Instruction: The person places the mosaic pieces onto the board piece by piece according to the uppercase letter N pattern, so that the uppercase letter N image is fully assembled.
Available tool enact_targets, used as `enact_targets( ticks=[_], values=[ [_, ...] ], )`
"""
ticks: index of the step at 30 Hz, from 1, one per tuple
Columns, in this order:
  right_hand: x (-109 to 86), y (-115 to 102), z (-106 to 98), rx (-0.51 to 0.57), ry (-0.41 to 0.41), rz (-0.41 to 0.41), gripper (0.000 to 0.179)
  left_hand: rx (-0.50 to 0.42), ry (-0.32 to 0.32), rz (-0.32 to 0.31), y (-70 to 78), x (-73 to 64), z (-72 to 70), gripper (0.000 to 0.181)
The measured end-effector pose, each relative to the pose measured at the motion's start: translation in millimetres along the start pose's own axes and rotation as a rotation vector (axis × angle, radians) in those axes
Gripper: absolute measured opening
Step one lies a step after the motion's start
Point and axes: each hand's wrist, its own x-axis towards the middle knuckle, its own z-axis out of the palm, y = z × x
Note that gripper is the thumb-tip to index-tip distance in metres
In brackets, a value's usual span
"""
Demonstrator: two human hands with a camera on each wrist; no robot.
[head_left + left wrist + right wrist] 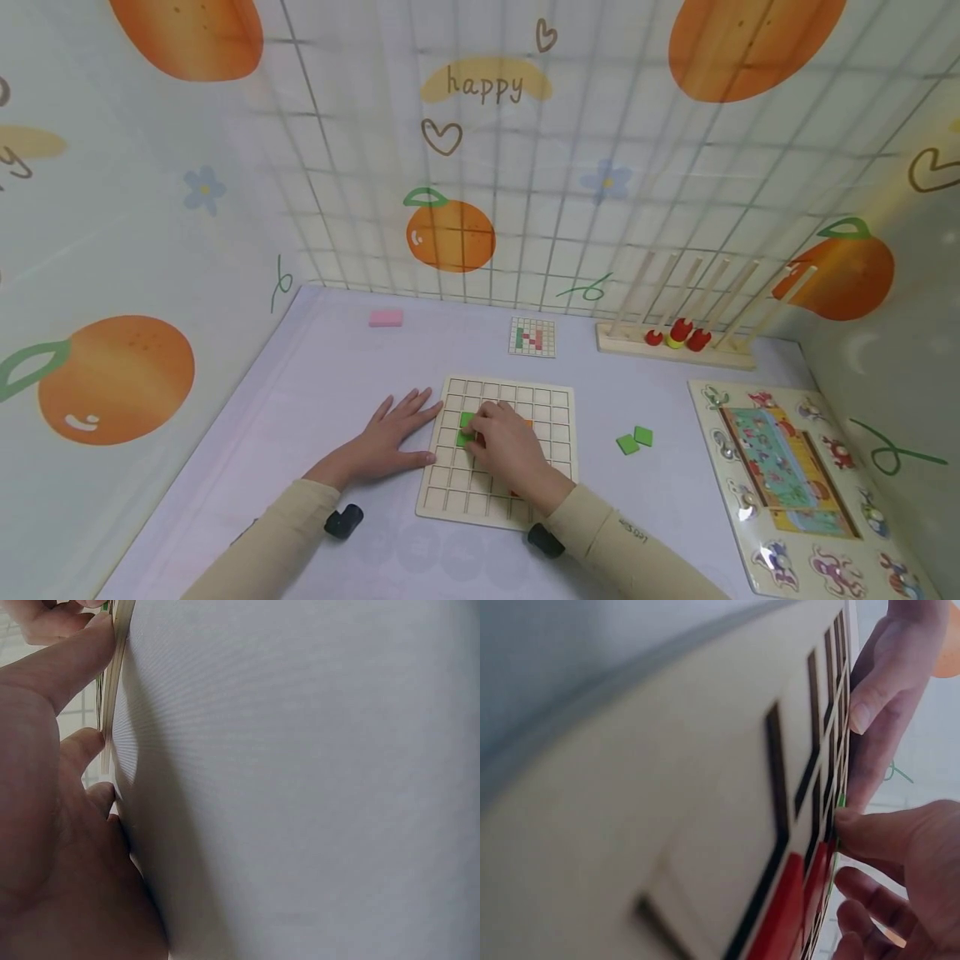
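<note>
A wooden grid board [450, 502] lies on the table in front of me. My left hand [384, 446] is spread flat beside it, thumb and fingertips touching the board's left edge. Over the middle of the grid, my right hand [513, 450] has its thumb and fingers curled down at a green square tile [464, 437], pinching it at its cell. Another green tile [467, 418] sits just above that one. An orange tile [528, 424] peeks out beyond my knuckles. Red tiles [780, 915] fill grid cells in the right wrist view; my hand mostly hides them from above.
Two loose green tiles [628, 444] lie right of the board. Behind it are a small pattern card [533, 337] and a pink block [386, 318]. A wooden peg rack [675, 353] with beads stands back right, near a sea-animal puzzle board [738, 508].
</note>
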Motion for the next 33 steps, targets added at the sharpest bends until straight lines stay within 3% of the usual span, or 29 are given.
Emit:
enact_targets(
  ticks=[19,25,33],
  values=[
    [-16.4,6.5,-20.8,0.038,-0.023,0.072,0.016,-0.003,0.008,0.012,1.5,0.5,0.6,0.086],
    [-31.2,15.6,-32.0,0.105,-0.028,0.163,0.016,-0.001,0.015,0.006,2.5,0.3,0.1,0.085],
    [-49.2,35.0,-42.5,0.115,-0.004,0.257,0.017,-0.003,0.021,0.009,2.3,0.2,0.3,0.085]
  ],
)
